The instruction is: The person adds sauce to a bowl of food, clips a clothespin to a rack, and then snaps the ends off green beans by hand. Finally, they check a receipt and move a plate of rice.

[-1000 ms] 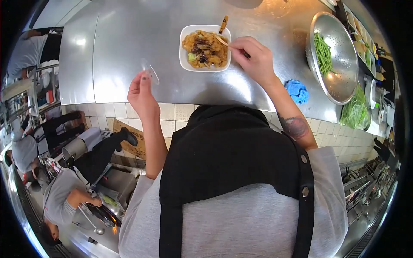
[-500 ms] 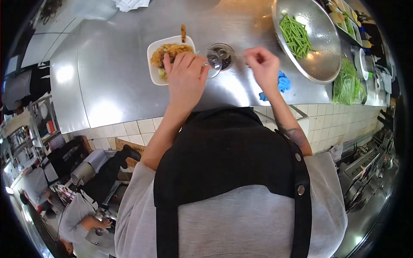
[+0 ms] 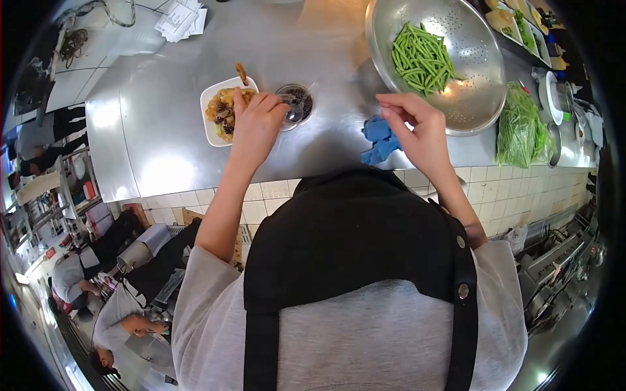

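Note:
My left hand (image 3: 255, 127) is palm down beside a white bowl (image 3: 210, 125) and partly covers it. Its thumb-side fingers are closed on a clear round plastic lid (image 3: 291, 117), which overlaps a small clear tub of dark bits (image 3: 298, 95). The bowl holds golden-brown food with dark pieces (image 3: 222, 112), and a brown stick-like piece (image 3: 242, 73) leans over its rim. My right hand (image 3: 420, 127) is raised near the colander's lower rim, fingers loosely curled, thumb and index tips slightly apart, nothing visible between them. Below it lies a crumpled blue cloth or glove (image 3: 378, 138).
A metal colander (image 3: 479, 98) with green beans (image 3: 422, 58) stands on the steel counter (image 3: 156, 137). Right of it are a bag of leafy greens (image 3: 521, 127) and a tray of compartments (image 3: 521, 32). Paper slips (image 3: 180, 19) lie at the back left. Other people (image 3: 120, 326) work behind at the left.
My right hand has moved away from the tub, and its pinched fingertips have parted a little. The left hand still has the lid, now over the tub. The view has shifted.

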Action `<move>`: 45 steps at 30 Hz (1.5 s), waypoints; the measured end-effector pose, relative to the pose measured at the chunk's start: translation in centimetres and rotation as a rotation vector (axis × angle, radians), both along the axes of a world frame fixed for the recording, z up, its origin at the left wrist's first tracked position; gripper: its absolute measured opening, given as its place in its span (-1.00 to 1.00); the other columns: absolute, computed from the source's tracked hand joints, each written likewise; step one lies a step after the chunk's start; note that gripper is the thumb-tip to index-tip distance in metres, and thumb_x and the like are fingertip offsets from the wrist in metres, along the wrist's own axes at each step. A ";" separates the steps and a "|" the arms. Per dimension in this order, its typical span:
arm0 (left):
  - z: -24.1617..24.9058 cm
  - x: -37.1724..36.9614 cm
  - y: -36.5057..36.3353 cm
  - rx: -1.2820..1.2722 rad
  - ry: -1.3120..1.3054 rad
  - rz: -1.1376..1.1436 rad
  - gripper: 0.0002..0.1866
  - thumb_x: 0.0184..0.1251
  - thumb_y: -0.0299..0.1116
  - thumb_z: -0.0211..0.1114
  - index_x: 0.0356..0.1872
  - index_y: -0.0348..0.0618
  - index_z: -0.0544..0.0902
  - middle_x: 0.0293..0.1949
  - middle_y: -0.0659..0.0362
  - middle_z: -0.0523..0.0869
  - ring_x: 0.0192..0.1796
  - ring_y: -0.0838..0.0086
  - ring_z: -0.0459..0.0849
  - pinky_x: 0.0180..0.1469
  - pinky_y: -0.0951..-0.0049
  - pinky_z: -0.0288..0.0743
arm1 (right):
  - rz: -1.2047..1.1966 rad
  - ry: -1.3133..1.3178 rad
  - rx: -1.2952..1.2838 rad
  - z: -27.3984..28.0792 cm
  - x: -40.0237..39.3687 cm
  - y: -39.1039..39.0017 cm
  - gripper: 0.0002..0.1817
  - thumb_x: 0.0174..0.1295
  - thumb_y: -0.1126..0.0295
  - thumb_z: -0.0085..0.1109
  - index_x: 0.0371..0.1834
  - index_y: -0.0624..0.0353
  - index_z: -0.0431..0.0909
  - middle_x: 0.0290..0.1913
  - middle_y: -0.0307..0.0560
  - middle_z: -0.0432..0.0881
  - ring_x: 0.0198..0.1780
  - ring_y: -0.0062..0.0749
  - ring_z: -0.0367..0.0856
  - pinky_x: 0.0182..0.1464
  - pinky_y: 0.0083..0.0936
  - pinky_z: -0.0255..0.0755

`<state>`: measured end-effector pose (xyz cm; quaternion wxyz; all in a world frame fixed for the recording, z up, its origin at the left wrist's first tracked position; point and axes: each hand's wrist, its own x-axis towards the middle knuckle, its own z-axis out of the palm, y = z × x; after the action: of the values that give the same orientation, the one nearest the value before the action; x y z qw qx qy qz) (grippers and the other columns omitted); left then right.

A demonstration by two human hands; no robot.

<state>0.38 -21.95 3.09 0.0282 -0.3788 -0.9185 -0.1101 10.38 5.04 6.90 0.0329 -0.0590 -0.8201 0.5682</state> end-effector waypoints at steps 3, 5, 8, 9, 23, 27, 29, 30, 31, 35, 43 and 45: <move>0.0 -0.1 1.6 -0.037 -0.005 -0.020 -0.79 -0.03 -0.51 0.35 -0.30 -0.04 0.67 -0.24 0.28 0.63 -0.05 0.38 0.58 0.18 0.01 0.26 | 0.026 0.039 -0.016 1.5 0.4 1.9 -0.77 0.21 0.61 0.13 -0.06 0.31 0.60 -0.17 -0.10 0.63 -0.21 -0.54 0.63 -0.17 -0.66 0.50; -0.7 -0.3 2.3 -0.002 -0.015 0.015 -0.85 -0.02 -0.47 0.29 -0.35 -0.09 0.66 -0.28 0.26 0.62 -0.09 0.39 0.58 0.12 0.14 0.32 | 0.038 0.059 -0.021 2.7 0.6 3.5 -0.77 0.21 0.61 0.13 -0.06 0.31 0.60 -0.16 -0.10 0.62 -0.21 -0.54 0.63 -0.17 -0.67 0.49; -0.6 -0.5 3.2 0.011 -0.016 0.041 -0.87 -0.02 -0.46 0.26 -0.38 -0.12 0.65 -0.31 0.23 0.62 -0.11 0.38 0.59 0.03 0.24 0.36 | 0.029 0.087 0.053 4.6 0.9 6.4 -0.78 0.22 0.62 0.12 -0.08 0.31 0.61 -0.14 -0.12 0.61 -0.22 -0.56 0.61 -0.19 -0.71 0.47; -0.4 -0.3 3.2 -0.005 -0.016 0.055 -0.86 -0.03 -0.47 0.26 -0.38 -0.13 0.66 -0.31 0.22 0.63 -0.12 0.37 0.59 -0.03 0.27 0.37 | 0.032 0.088 0.056 4.7 0.9 7.7 -0.78 0.22 0.62 0.12 -0.08 0.31 0.61 -0.14 -0.12 0.61 -0.22 -0.56 0.61 -0.19 -0.71 0.47; 0.7 2.8 7.7 -0.041 0.125 0.356 -0.47 0.01 -0.43 0.36 0.12 -0.08 0.52 0.07 0.05 0.55 0.10 0.18 0.49 0.08 0.14 0.34 | -0.713 0.425 0.638 -1.5 -9.8 36.4 -0.30 -0.04 0.00 0.44 0.06 0.31 0.54 -0.04 -0.01 0.65 -0.08 -0.23 0.64 0.04 -0.43 0.46; 0.4 5.9 8.0 0.082 0.217 0.585 -0.38 0.07 -0.37 0.37 0.24 -0.06 0.42 0.15 -0.01 0.48 0.16 0.08 0.43 0.15 0.10 0.29 | -0.556 0.240 1.128 -7.7 -14.8 40.5 -0.04 -0.30 -0.30 0.44 0.03 0.32 0.56 -0.05 0.09 0.66 -0.03 -0.03 0.62 0.08 -0.31 0.44; -0.8 8.3 6.8 0.209 0.166 0.693 -0.37 0.09 -0.33 0.37 0.24 -0.06 0.40 0.16 -0.02 0.47 0.17 0.03 0.42 0.17 0.10 0.29 | -0.533 -0.066 0.860 -9.9 -16.9 40.6 -0.01 -0.35 -0.38 0.40 -0.01 0.31 0.59 -0.07 0.15 0.66 -0.01 -0.02 0.62 0.04 -0.27 0.45; -1.6 9.5 6.3 0.197 0.140 0.736 -0.37 0.08 -0.32 0.38 0.23 -0.07 0.41 0.16 -0.02 0.46 0.16 0.03 0.42 0.17 0.10 0.29 | -0.619 -0.138 0.815 -9.8 -17.4 39.5 -0.03 -0.34 -0.37 0.40 -0.03 0.31 0.60 -0.09 0.15 0.67 -0.03 -0.05 0.63 0.02 -0.26 0.46; -2.1 10.9 6.1 0.186 0.117 0.781 -0.37 0.07 -0.31 0.39 0.22 -0.07 0.42 0.16 -0.02 0.46 0.16 0.04 0.41 0.16 0.10 0.30 | -0.700 -0.217 0.770 -9.1 -17.0 38.2 -0.05 -0.33 -0.36 0.40 -0.06 0.30 0.61 -0.11 0.15 0.67 -0.04 -0.08 0.63 0.00 -0.25 0.46; -2.6 15.2 4.5 0.190 -0.004 0.872 -0.43 0.06 -0.33 0.38 0.16 -0.11 0.45 0.08 0.00 0.47 0.11 0.07 0.42 0.13 0.12 0.30 | -0.586 0.834 0.686 -7.6 -17.0 37.2 -0.76 0.06 0.33 0.41 -0.30 0.27 0.66 -0.34 -0.10 0.71 -0.32 -0.44 0.65 -0.23 -0.55 0.52; -4.5 15.8 -1.6 0.324 -0.135 0.825 -0.45 0.04 -0.37 0.39 0.13 -0.12 0.48 0.05 0.00 0.47 0.06 0.09 0.43 0.09 0.14 0.30 | 0.167 0.459 0.811 8.7 -15.1 9.4 -0.49 0.07 0.22 0.39 0.10 0.09 0.53 -0.28 -0.11 0.62 -0.34 -0.46 0.58 -0.23 -0.43 0.48; -4.4 15.2 -3.5 0.368 -0.147 0.807 -0.47 0.05 -0.37 0.38 0.12 -0.12 0.49 0.05 -0.01 0.47 0.07 0.09 0.43 0.09 0.15 0.31 | 0.435 0.385 0.893 7.4 -15.1 2.2 -0.43 0.02 0.27 0.37 0.15 0.08 0.47 -0.15 -0.08 0.56 -0.26 -0.29 0.60 -0.20 -0.36 0.48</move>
<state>15.56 -25.50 -1.33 0.0702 0.0297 -0.9574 -0.2785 -4.74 7.21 14.33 0.0860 0.2374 -0.9546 0.1581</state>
